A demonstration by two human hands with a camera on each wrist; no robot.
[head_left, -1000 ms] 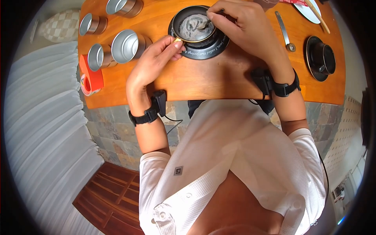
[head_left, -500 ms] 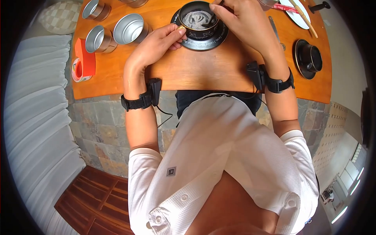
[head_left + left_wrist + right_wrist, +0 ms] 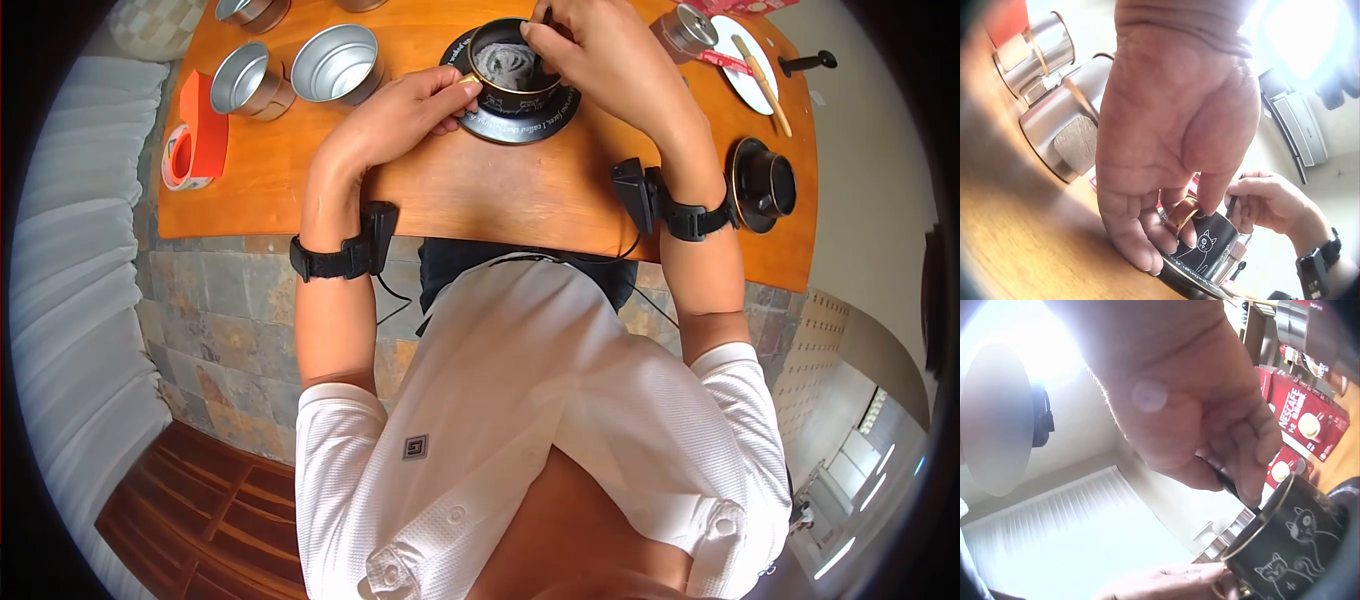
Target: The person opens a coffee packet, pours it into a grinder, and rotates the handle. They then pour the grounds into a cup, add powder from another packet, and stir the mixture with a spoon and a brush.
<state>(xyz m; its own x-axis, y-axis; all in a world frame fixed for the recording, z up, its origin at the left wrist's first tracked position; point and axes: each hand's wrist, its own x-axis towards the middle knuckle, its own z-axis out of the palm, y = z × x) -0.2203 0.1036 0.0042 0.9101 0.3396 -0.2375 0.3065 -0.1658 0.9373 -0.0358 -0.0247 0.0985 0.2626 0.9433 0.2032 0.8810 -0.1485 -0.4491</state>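
- Well left of the black cup, an orange box and a tape roll sit together near the tabletop's edge.
- Between these and the cup, metal cups stand upright; the widest is nearest to it.
- Just left of the cup, the left hand pinches its gold handle, thumb on top and fingers curled beneath; the forearm reaches forward from the body.
- The cup stands upright on its dark saucer, mouth up, its axis vertical, handle pointing left and slightly towards the person. Pale, swirled contents show inside.
- A dark utensil slants down into the cup at its right side; its lower end is hidden.
- Over the cup's right rim, the right hand pinches that utensil, fingertips pointing down, forearm angled inward.
- Right of the cup, beyond the right hand, a white plate bears a wooden stick, and a second black cup stands closer to the person.
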